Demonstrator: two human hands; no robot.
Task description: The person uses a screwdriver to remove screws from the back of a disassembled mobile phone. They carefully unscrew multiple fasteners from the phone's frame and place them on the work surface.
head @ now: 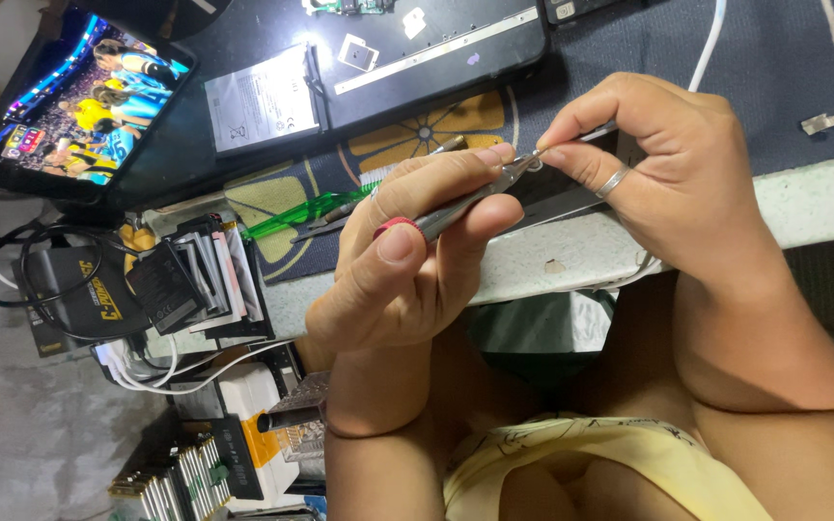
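Above table edge (803, 207): left hand (407, 270) grips screwdriver (456, 210); right hand (668, 169) pinches its tip.

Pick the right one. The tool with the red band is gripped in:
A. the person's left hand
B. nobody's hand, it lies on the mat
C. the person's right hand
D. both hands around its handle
A. The left hand wraps the metal tool with the red band under the thumb, while the right hand only pinches a small part at its tip.
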